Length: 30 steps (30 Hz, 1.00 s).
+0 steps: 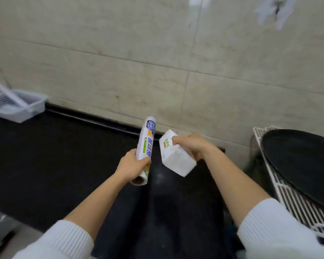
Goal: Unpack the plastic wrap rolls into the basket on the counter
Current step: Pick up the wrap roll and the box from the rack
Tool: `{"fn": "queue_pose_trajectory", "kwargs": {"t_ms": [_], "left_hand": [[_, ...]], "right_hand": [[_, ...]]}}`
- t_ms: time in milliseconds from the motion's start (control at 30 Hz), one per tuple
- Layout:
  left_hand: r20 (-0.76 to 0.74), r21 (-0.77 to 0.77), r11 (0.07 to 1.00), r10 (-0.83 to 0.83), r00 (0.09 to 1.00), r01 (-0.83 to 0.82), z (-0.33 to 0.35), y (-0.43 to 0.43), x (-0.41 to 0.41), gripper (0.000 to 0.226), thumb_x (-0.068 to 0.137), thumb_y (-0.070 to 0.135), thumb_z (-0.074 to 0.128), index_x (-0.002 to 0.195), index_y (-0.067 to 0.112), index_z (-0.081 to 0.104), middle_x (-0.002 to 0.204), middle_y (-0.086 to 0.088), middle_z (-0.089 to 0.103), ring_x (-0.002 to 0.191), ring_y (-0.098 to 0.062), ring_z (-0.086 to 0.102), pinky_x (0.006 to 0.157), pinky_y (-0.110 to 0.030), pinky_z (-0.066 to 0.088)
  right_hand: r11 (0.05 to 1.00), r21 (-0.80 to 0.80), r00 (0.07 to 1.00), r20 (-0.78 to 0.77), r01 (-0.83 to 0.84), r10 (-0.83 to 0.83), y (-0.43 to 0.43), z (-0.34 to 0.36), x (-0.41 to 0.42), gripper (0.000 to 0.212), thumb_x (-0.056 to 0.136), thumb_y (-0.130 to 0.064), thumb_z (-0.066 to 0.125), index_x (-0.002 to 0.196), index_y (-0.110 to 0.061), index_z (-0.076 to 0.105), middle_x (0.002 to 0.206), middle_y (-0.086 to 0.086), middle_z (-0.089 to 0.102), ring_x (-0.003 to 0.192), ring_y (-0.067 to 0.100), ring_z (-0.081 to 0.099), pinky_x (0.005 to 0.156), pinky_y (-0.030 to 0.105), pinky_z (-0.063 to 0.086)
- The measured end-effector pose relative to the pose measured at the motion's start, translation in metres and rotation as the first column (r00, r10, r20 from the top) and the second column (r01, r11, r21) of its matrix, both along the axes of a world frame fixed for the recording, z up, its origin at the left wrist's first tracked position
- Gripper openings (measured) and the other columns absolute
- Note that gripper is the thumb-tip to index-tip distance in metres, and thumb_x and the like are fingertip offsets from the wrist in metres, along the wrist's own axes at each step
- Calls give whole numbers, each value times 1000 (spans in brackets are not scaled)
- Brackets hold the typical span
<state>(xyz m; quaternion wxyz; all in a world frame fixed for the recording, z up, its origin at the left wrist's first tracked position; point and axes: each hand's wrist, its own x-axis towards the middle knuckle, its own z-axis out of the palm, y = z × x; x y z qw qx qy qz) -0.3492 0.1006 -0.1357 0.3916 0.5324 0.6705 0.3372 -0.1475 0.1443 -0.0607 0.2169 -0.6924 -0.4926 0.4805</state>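
We have a roll (144,152) out, our left hand (131,166) wrapped around its lower end, our right hand (192,146) clamped on the white box (176,156) above the dark worktop (64,156). Next (we judge) the roll travels to the basket (17,106) at the far left corner.

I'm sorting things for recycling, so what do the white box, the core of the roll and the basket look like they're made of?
White box: probably matte printed cardboard, given its sharp folded edges. Core of the roll: a brown tube, likely cardboard, wound with glossy film. Basket: pale, slightly translucent, with a slotted bottom, so probably plastic.
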Motion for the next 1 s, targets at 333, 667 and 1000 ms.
{"fn": "queue_pose_trajectory", "kwargs": {"t_ms": [333,667,1000], "left_hand": [[-204,-163,975,117,972,-151,-142,-49,-146,68,73,35,64,133,27,36,115,-5,58,94,-25,59,72,-33,45],[-342,-171,978,53,938,-118,-159,-57,-138,72,93,44,47,150,24,9,128,-11,41,118,-29,36,96,-43,41],[-426,97,995,34,904,8,-39,36,-44,54,94,38,46,141,13,39,141,-17,37,129,-36,30,105,-49,30]], "right_hand": [[990,-20,877,461,-138,132,-24,-163,-180,95,63,-58,71,140,-27,26,129,12,46,109,34,58,74,35,41],[984,-45,855,489,-175,174,-38,-197,-193,97,72,-67,62,147,-37,9,131,10,33,118,31,42,87,41,45],[949,316,966,250,-12,-71,-1,-93,-59,75,86,-43,63,148,-26,26,145,13,33,129,33,42,100,36,43]]}}
